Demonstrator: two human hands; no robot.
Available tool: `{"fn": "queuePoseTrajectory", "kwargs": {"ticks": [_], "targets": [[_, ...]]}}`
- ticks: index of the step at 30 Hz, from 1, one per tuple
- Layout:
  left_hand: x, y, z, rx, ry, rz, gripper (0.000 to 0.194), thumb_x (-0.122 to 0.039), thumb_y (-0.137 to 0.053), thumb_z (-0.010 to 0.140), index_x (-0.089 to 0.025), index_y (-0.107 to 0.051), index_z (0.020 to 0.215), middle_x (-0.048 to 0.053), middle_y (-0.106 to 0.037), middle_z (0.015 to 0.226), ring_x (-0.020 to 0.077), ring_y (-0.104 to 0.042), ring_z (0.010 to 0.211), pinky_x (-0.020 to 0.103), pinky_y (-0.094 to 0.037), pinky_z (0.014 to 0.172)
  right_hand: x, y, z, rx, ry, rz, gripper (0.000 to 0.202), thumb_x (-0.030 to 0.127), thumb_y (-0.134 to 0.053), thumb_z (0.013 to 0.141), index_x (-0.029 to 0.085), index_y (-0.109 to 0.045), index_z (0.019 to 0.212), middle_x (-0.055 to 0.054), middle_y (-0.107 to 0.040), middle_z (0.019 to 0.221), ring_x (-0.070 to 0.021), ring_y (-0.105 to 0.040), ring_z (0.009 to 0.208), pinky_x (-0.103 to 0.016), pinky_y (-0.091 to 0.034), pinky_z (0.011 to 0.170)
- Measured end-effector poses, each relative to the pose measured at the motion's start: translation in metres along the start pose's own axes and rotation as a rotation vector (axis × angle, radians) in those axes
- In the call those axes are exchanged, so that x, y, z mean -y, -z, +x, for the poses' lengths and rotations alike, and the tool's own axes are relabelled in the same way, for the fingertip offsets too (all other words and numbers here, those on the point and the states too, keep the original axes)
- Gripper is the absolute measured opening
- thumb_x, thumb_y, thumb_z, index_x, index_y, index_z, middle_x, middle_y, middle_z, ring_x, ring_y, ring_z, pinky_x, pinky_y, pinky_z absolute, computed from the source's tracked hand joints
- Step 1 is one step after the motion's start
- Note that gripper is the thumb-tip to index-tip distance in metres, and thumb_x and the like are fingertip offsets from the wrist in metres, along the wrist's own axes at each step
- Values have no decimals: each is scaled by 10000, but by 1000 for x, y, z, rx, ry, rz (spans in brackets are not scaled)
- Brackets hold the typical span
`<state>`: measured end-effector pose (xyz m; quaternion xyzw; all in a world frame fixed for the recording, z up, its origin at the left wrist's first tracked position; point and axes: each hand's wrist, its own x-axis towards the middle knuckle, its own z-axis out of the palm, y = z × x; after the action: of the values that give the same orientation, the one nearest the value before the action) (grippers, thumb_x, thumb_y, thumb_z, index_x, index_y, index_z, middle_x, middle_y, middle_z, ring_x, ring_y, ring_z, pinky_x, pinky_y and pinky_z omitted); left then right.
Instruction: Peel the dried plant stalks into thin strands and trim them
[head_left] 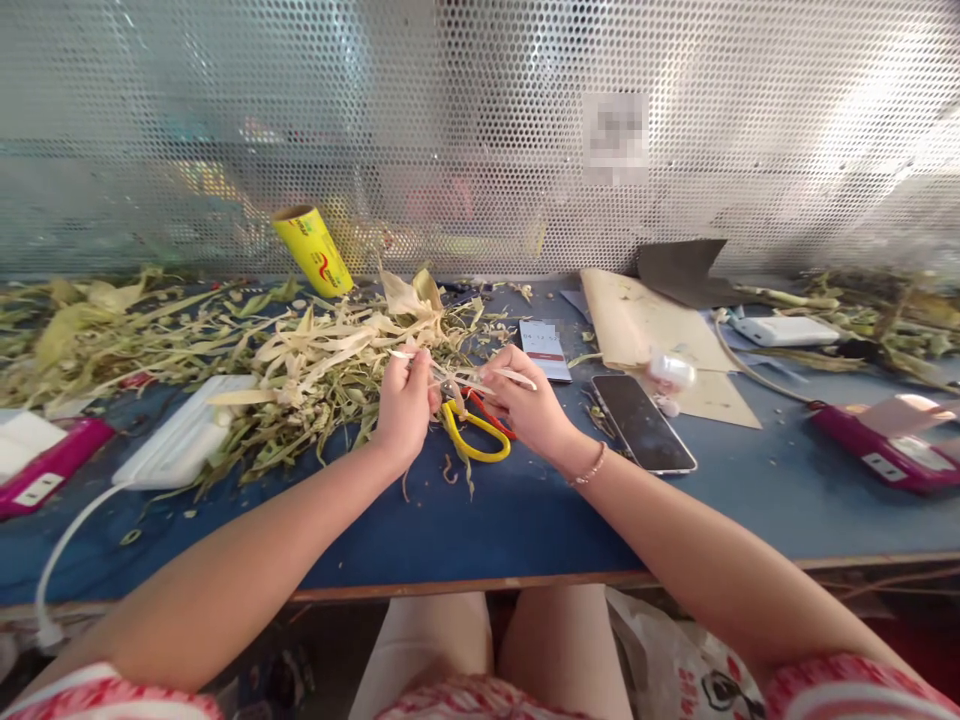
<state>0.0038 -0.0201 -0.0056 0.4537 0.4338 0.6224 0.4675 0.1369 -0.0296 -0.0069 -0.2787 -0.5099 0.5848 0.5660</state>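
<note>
My left hand [403, 405] is closed in a pinch on a thin pale strip, which looks like dried plant husk. Opposite it, my right hand [531, 408] pinches a pale husk strip [521, 378] whose end sticks out past the fingers. Whether both hands hold one and the same strip I cannot tell. Scissors [474, 452] with one yellow and one red handle loop lie on the blue table between and below the hands, their blades mostly hidden. Just beyond my left hand spreads a heap of dried husks and leaves [330, 345].
A yellow cardboard tube [313, 250] leans at the back against the perforated metal panel [480, 130]. To the right are a phone [645, 422], a small display [545, 350], brown paper [652, 325] and a purple power strip [889, 455]. A white adapter [180, 435] with a cable lies left.
</note>
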Motion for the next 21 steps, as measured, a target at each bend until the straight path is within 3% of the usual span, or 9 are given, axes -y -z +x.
{"fn": "queuePoseTrajectory", "kwargs": {"ticks": [6, 16, 21], "targets": [[-4, -1, 1, -20, 50, -59, 267, -392, -578, 735, -211, -381, 728, -111, -285, 483, 17, -292, 337, 140, -206, 333, -1, 1, -1, 87, 4, -8, 298, 350, -624, 717, 197, -378, 643, 114, -326, 469, -8, -238, 370, -164, -212, 377], [-5, -4, -3, 23, 51, -103, 314, -409, -610, 717, -203, -374, 697, -109, -270, 478, 18, -288, 347, 156, -207, 350, 3, 19, 3, 321, -18, -60, 262, 337, -631, 728, 187, -426, 665, 107, -365, 483, -13, -309, 371, -170, -226, 383], [1, -2, -1, 27, 15, -48, 299, -428, -580, 742, -208, -381, 699, -107, -275, 465, 32, -298, 344, 166, -222, 351, 5, 20, 2, 372, -45, -49, 280, 354, -638, 719, 187, -421, 661, 110, -348, 485, -11, -282, 371, -172, -216, 393]]}}
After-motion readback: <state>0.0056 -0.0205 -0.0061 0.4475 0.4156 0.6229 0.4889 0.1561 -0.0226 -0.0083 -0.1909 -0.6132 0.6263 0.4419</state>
